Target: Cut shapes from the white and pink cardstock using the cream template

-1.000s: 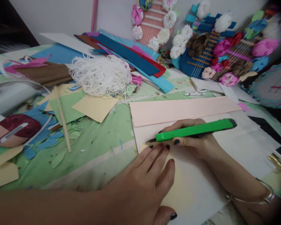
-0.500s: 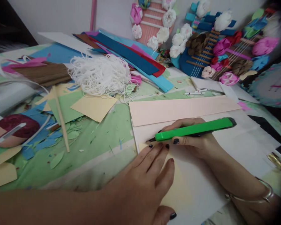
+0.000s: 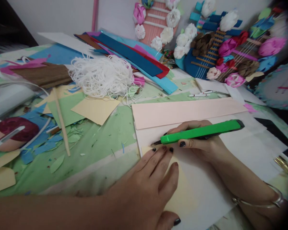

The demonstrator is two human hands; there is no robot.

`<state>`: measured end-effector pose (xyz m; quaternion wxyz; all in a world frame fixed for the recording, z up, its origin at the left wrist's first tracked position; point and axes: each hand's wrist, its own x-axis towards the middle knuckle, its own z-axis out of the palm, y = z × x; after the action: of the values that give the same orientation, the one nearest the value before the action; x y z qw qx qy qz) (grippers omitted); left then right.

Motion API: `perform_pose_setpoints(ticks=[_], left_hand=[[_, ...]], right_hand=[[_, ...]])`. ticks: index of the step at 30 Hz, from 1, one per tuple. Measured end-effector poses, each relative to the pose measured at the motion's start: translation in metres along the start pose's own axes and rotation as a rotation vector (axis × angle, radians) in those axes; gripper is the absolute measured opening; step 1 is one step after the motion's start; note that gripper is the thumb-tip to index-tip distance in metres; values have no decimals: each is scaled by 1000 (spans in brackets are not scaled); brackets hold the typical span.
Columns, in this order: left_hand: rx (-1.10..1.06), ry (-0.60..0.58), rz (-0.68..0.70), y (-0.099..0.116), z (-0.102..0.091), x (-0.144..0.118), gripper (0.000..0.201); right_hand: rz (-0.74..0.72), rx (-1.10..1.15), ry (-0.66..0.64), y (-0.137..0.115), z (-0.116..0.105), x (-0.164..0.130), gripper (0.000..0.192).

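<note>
My right hand [image 3: 201, 140] grips a green utility knife [image 3: 199, 131] between thumb and fingers. Its blade tip points left, close above the edge of a pale yellow paper [image 3: 183, 185]. Flat on that paper lies my left hand [image 3: 151, 179], fingers stretched out and tips just below the blade. Part of the yellow paper is hidden under my left hand. Beneath it are white sheets [image 3: 208, 195]. Along their far edge rests a long pale pink paper strip [image 3: 182, 112].
White cord [image 3: 102, 76] lies tangled at the back. Coloured paper strips [image 3: 132, 59] are stacked behind it. A wooden stick [image 3: 61, 123] and paper scraps [image 3: 73, 135] lie at the left. Flower-decorated paper guitars [image 3: 201, 60] lean against the wall. A gold clip [image 3: 283, 165] sits at the right.
My right hand and the utility knife have shifted very slightly to the right. My left hand stays in place on the yellow paper.
</note>
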<state>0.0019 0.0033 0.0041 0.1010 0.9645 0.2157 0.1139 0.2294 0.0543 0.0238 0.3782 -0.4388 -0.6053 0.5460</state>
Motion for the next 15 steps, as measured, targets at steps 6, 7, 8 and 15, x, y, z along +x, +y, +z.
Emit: perform_pose_setpoints(ticks=[6,7,8,15], left_hand=[[20,0,-1,-1,0,1,66],[20,0,0,0,0,0,66],[21,0,0,0,0,0,66],[5,10,5,0,0,-1,65]], right_hand=[[2,19,9,1,-1,0,23],[1,21,8,2,-1,0,22],[-1,24,5,2,-2,0,22],[7,-25,37,2,-5,-1,23]])
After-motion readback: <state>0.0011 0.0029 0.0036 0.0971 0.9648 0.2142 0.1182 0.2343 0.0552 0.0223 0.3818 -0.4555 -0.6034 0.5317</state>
